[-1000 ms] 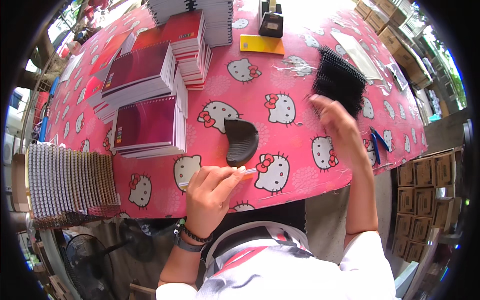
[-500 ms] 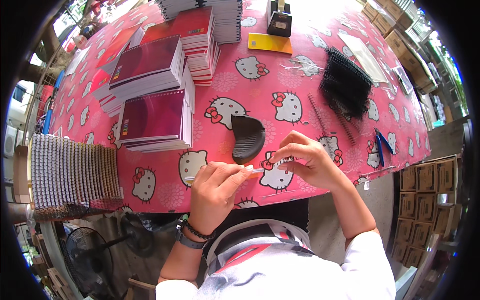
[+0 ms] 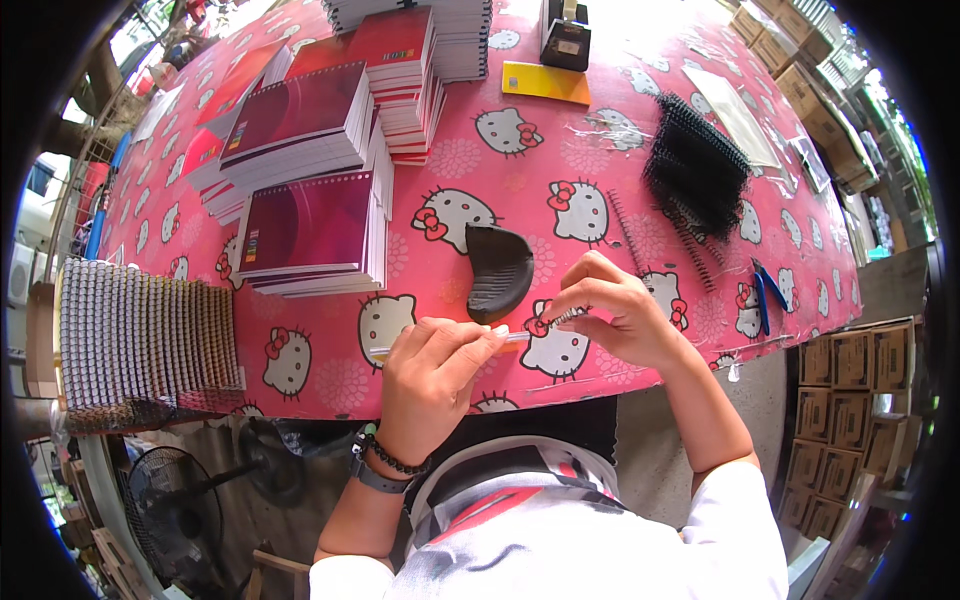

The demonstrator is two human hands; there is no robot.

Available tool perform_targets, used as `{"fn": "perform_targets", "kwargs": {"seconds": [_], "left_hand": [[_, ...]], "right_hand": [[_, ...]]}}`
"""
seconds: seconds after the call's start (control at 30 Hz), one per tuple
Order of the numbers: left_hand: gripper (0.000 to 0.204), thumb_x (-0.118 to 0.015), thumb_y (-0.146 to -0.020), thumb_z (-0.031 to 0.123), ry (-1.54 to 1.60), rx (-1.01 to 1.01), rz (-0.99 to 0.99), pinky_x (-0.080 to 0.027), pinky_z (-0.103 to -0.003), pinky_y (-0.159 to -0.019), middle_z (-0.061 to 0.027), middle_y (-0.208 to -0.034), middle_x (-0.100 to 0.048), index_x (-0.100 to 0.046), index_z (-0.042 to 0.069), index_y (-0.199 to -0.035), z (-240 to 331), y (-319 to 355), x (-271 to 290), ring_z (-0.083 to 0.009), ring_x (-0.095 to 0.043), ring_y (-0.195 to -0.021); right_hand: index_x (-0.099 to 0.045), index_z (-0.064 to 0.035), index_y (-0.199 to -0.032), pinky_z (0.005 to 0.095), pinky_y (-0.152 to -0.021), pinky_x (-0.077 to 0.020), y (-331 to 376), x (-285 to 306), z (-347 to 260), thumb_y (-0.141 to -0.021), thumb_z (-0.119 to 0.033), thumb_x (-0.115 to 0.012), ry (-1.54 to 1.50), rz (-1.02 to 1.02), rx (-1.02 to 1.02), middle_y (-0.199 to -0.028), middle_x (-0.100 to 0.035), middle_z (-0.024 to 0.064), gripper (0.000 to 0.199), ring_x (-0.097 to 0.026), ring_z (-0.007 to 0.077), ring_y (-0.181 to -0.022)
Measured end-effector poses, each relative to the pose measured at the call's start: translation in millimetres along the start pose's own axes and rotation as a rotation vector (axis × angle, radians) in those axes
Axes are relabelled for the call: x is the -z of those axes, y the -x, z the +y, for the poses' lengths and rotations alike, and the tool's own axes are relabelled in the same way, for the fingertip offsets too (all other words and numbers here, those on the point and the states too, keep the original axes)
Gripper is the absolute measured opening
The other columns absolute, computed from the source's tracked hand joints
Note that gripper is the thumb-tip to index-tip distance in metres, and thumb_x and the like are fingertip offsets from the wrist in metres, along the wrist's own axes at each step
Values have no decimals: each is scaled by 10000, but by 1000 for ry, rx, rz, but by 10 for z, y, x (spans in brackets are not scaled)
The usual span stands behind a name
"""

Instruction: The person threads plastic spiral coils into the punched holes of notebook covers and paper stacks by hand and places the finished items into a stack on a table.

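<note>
Near the table's front edge, my left hand [image 3: 432, 368] is closed around a thin notebook [image 3: 378, 351] seen edge-on, with its thumb and fingers on the page edges. My right hand [image 3: 612, 308] pinches a dark spiral binding coil [image 3: 568, 315] at the notebook's right end. How far the coil runs through the holes is hidden by the fingers. Just beyond the hands lies a black curved block [image 3: 500, 275] with a ridged face. Loose dark coils [image 3: 628, 232] rest farther right, beside a big bundle of black coils [image 3: 697, 165].
Purple notebooks [image 3: 305, 225] and red notebooks [image 3: 400, 50] are stacked at left and back. Spiral-bound books [image 3: 150, 335] stand at the left edge. Blue-handled pliers [image 3: 765, 295] lie right; a yellow pad [image 3: 546, 83] and black device [image 3: 566, 42] sit at the back.
Both hands keep their places on the notebook and the coil. The right fingers have shifted slightly at the coil, and the whole view has tilted a little.
</note>
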State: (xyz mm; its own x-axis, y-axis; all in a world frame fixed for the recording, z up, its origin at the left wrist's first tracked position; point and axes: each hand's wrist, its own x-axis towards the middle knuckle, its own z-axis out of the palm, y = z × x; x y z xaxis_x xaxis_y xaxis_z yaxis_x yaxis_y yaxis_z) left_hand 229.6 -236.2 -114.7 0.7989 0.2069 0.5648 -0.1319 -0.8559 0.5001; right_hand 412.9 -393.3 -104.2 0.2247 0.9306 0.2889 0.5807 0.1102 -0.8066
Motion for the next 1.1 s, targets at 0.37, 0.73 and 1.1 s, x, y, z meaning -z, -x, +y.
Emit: {"fn": "perform_targets", "kwargs": {"seconds": [0.37,0.73,1.1], "left_hand": [[322,-728,-679,45,-42,41,-13,-469,-352,-688,-50,-887,-643,-677,80,-995,51,4,0,-238,-590,-796],[305,-650,-816,356,-152,57,-208,-404,-380,-721,-36,-945,-595,-593,109,-985,214,-13,-107,-236,-558,-855],[283,-661,-812,380,-92,42,-213,-412,-404,-837,-24,-946,-632,-651,112,-903,220,-64,15,-205,-606,-892]], "right_hand": [[-585,-69,-1154,344,-662,-498,-22,15,-151,-795,-33,-673,-40,-119,-191,-889,-612,97,371,-610,250,-767],[-533,-82,-1241,385,-799,-483,-115,46,149,-773,-101,-710,108,-104,-51,-1043,-612,162,501,-611,296,-942],[-516,-135,-1292,498,-1026,-356,-677,-105,291,-641,-339,-806,574,-424,-5,-1443,-334,225,742,-405,406,-1253]]}}
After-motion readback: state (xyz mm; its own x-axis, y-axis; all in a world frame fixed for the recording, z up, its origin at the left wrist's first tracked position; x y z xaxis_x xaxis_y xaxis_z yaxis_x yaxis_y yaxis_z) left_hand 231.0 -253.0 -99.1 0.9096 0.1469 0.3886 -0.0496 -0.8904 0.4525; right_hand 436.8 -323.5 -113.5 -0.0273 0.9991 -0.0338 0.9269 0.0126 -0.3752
